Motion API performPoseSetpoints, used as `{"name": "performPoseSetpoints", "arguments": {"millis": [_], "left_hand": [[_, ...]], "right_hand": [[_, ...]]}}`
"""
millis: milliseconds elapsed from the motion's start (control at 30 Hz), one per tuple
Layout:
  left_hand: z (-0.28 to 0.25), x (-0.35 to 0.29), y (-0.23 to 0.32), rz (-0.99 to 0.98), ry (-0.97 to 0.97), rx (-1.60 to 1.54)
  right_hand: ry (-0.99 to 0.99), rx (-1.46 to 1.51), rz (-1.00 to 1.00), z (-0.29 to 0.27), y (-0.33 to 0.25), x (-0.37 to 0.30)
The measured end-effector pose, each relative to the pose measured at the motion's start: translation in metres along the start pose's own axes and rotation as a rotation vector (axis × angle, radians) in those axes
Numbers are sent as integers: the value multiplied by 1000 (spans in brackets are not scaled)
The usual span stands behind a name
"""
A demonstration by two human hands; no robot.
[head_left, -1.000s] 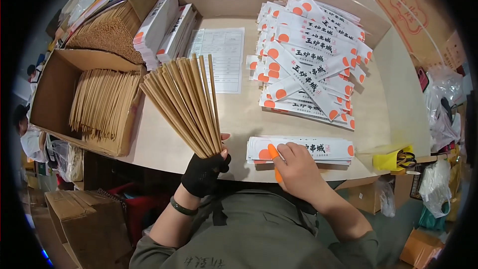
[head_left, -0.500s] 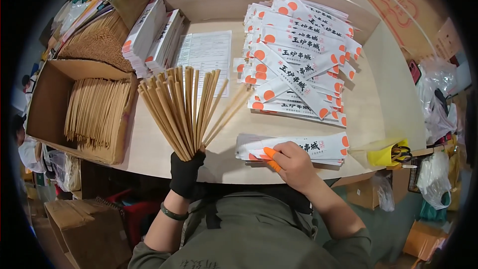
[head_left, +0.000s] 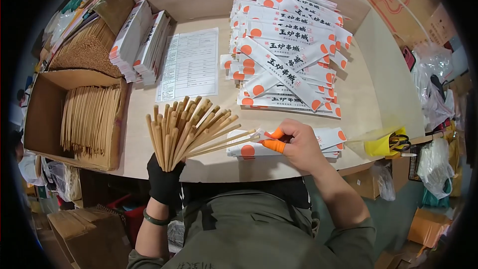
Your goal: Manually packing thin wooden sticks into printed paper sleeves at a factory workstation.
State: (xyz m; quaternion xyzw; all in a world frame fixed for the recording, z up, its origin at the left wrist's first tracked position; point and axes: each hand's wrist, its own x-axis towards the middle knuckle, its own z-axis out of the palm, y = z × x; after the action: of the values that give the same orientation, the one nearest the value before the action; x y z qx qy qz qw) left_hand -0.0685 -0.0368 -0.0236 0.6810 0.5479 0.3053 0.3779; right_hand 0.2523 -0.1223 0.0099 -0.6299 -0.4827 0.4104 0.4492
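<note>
My left hand (head_left: 165, 179), in a black glove, is wrapped round the lower ends of a fanned bundle of round wooden chopsticks (head_left: 174, 132). One pair leans out to the right, its tips reaching my right hand (head_left: 301, 147). Orange finger covers are on that hand's thumb and forefinger, which pinch the lifted end of a white paper chopstick sleeve (head_left: 260, 133). The chopstick tips meet this end; whether they are inside it I cannot tell. Under the hand lies a low stack of sleeves (head_left: 246, 151) with orange dots.
Beyond lies a large pile of sleeves (head_left: 286, 47), two crossed on top. At left stand a cardboard box (head_left: 117, 134) of chopsticks, bundled sleeves (head_left: 130, 35) and a printed sheet (head_left: 191, 65). A yellow holder (head_left: 378, 145) with scissors (head_left: 400, 142) is at the right edge.
My left hand has moved left and down, tilting the bundle, so the pair now points right. My right hand has risen from lying on the stack to pinching a sleeve's end.
</note>
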Motion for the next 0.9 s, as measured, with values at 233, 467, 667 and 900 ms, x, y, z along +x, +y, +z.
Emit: {"name": "performPoseSetpoints", "arguments": {"millis": [233, 467, 667, 900], "left_hand": [[-12, 9, -6, 208, 70, 121], [15, 14, -3, -29, -29, -638], [69, 31, 71, 131, -92, -703], [52, 26, 38, -232, -154, -653]], "right_hand": [[0, -32, -26, -3, -5, -7], [67, -620, -613, 6, -10, 0], [20, -633, -1012, 34, -11, 24], [-113, -1086, -776, 29, 20, -15]]}}
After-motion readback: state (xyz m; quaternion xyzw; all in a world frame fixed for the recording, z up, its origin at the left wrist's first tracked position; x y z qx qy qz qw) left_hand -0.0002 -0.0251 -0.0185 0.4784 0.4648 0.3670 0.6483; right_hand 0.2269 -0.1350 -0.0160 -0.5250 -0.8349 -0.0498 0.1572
